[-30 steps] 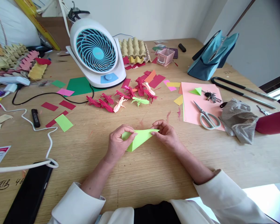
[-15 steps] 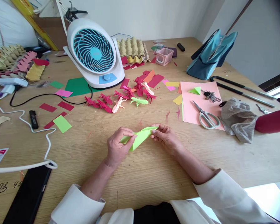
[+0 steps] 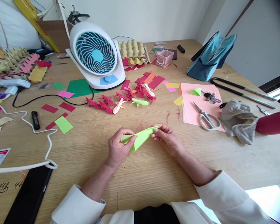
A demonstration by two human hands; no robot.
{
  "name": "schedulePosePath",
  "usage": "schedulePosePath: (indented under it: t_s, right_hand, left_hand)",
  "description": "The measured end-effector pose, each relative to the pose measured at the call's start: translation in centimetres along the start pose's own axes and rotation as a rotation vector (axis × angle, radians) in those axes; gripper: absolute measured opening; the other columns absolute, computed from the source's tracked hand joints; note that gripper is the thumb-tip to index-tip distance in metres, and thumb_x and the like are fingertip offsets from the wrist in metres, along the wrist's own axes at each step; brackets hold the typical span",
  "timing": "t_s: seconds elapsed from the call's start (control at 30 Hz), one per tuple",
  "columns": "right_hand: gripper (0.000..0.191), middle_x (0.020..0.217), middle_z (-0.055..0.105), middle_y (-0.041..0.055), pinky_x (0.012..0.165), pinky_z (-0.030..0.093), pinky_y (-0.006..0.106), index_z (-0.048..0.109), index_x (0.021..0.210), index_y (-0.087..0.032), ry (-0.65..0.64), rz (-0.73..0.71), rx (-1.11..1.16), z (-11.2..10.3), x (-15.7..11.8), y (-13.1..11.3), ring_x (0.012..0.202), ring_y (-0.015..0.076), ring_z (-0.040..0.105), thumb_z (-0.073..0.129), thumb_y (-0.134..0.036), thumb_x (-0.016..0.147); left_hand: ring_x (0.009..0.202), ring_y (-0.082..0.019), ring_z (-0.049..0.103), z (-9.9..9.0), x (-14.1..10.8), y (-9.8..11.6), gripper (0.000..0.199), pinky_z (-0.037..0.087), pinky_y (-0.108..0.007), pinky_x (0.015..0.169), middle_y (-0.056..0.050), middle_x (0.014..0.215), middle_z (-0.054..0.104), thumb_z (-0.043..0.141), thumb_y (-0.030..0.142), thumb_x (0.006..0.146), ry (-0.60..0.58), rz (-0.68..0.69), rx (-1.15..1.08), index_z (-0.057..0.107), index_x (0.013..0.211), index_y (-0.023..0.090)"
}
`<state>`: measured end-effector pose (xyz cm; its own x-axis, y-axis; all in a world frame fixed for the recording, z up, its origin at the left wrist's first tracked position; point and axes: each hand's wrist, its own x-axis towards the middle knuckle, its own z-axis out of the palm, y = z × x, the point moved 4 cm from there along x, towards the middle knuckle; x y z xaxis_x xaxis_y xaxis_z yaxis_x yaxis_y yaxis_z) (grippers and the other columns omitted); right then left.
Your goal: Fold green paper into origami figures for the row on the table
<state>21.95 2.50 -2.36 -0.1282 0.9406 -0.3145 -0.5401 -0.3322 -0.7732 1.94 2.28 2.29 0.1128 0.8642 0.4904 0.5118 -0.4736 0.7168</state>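
Compared with the earlier frame, the right end of the green paper [image 3: 142, 137] has swung a little toward 12 o'clock, and the right hand [image 3: 169, 140] has shifted with it, its fingers now more curled under; the left hand [image 3: 116, 147] has barely moved. The paper lies between the two hands, over the near part of the table [image 3: 154, 183], its long axis running roughly from 8 to 2 o'clock. From the left grip it reaches out toward 2 o'clock, narrowing to a tip at the right one. Both hands touch it, the left covering more of it. The left grip is closed, thumb on the near face and fingers behind; the right grip is closed too, pinching close to the tip with the thumb on top. The paper is bright lime, folded over into a slanting shape, with a crease near its lower corner and a slightly bowed upper edge. Whether its lowest corner rests on the wood I cannot tell. At 12 o'clock from it lies a small light-green folded figure [image 3: 140, 102], and toward 2 o'clock the scissors [image 3: 206, 116] lie on pink paper [image 3: 191, 113].
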Motion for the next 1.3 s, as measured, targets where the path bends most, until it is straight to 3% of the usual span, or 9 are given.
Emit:
schedulePosePath:
  t_s: [0.2, 0.37, 0.53, 0.7, 0.97, 1.3]
  right_hand:
    - [0.031, 0.069, 0.068, -0.0041, 0.058, 0.054, 0.018, 0.067, 0.08, -0.02, 0.013, -0.008, 0.033, 0.0, 0.1, 0.0, 0.061, 0.0087, 0.066, 0.09, -0.032, 0.062]
    - [0.031, 0.067, 0.066, -0.0042, 0.055, 0.052, 0.018, 0.065, 0.077, -0.02, 0.033, -0.039, -0.015, 0.3, -0.1, -0.4, 0.057, 0.008, 0.064, 0.089, -0.034, 0.062]
    - [0.034, 0.068, 0.065, -0.0038, 0.053, 0.05, 0.02, 0.063, 0.077, -0.02, 0.04, -0.102, -0.106, 0.2, -0.1, -0.6, 0.056, 0.009, 0.062, 0.088, -0.039, 0.063]
    - [0.031, 0.068, 0.065, -0.0037, 0.055, 0.049, 0.02, 0.063, 0.079, -0.021, 0.029, -0.139, -0.159, 0.1, 0.0, -0.4, 0.057, 0.009, 0.062, 0.085, -0.039, 0.067]
    - [0.031, 0.064, 0.066, -0.0027, 0.056, 0.05, 0.022, 0.064, 0.081, -0.02, -0.027, -0.133, -0.229, 1.2, -0.4, 0.7, 0.057, 0.0107, 0.064, 0.083, -0.042, 0.07]
    - [0.031, 0.068, 0.065, -0.0028, 0.058, 0.05, 0.023, 0.065, 0.084, -0.019, -0.05, -0.175, -0.237, 1.3, -0.4, 0.9, 0.059, 0.01, 0.064, 0.082, -0.041, 0.071]
  left_hand:
    - [0.076, -0.014, 0.066, 0.1, 0.1, -0.4, 0.017, 0.054, -0.025, 0.074, 0.0, 0.083, 0.07, 0.07, 0.026, 0.083, -0.021, -0.098, -0.053, 0.066, 0.099, 0.021]
    - [0.081, -0.015, 0.066, 0.4, 0.3, -0.8, 0.014, 0.053, -0.026, 0.076, -0.002, 0.087, 0.07, 0.068, 0.024, 0.085, -0.12, -0.111, -0.092, 0.069, 0.099, 0.021]
    - [0.08, -0.016, 0.065, 0.6, 0.7, -1.0, 0.006, 0.051, -0.028, 0.075, -0.003, 0.086, 0.069, 0.066, 0.023, 0.086, -0.194, -0.07, -0.083, 0.071, 0.09, 0.02]
    - [0.082, -0.016, 0.063, 0.3, 1.1, -1.2, 0.008, 0.05, -0.029, 0.074, -0.004, 0.086, 0.065, 0.064, 0.024, 0.088, -0.171, -0.008, -0.024, 0.07, 0.084, 0.02]
    - [0.088, -0.022, 0.057, -0.3, 1.2, -0.2, 0.008, 0.04, -0.041, 0.087, -0.003, 0.09, 0.071, 0.067, 0.03, 0.085, -0.24, 0.193, 0.309, 0.07, 0.082, 0.023]
    - [0.075, -0.019, 0.057, 0.1, 1.3, -0.1, 0.018, 0.035, -0.039, 0.085, 0.001, 0.071, 0.069, 0.069, 0.036, 0.084, -0.318, 0.22, 0.307, 0.065, 0.072, 0.022]
